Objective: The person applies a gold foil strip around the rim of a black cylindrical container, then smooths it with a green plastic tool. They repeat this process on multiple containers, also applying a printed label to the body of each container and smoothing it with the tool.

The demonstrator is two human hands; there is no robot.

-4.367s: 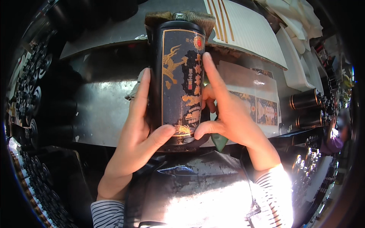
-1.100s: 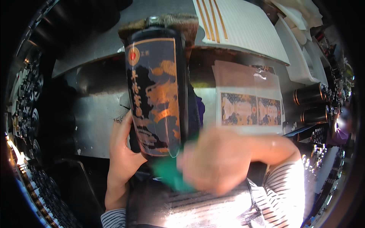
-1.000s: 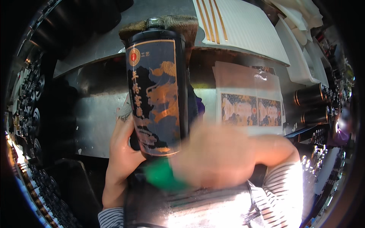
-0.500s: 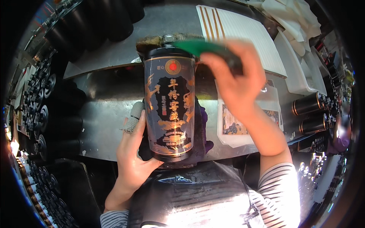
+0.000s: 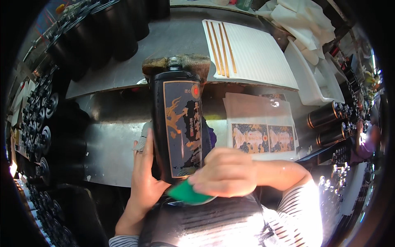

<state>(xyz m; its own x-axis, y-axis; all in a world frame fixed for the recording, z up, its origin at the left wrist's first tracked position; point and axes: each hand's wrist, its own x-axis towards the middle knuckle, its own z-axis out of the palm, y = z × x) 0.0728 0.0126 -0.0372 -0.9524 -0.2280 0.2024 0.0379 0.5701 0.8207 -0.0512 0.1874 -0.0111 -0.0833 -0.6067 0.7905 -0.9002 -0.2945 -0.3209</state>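
Note:
A black bottle [image 5: 160, 123] lies with its neck away from me, bearing a dark label [image 5: 177, 140] with gold and red designs. Its neck rests on a worn brown block [image 5: 193, 62]. My left hand [image 5: 144, 181] grips the bottle along its left side near the base, and one finger wears a grey cover [image 5: 142, 139]. At the base's lower right, my right hand [image 5: 228, 173] is closed on a green scraper [image 5: 187, 194], whose edge is close to the bottle's bottom; whether they touch I cannot tell. Purple cloth [image 5: 210, 138] shows partly behind the bottle.
Printed label sheets [image 5: 263, 140] lie on the metal table right of the bottle. Farther back are a white ribbed sheet [image 5: 259, 53] with several gold strips [image 5: 224, 49] and a white bin [image 5: 308, 76]. Black bottles crowd the left [image 5: 68, 131], back left [image 5: 111, 33] and right [image 5: 323, 115].
My right hand has swept the green scraper from the bottle's shoulder down to its base. The bottle has rolled, so the label's medallion now sits toward its right side.

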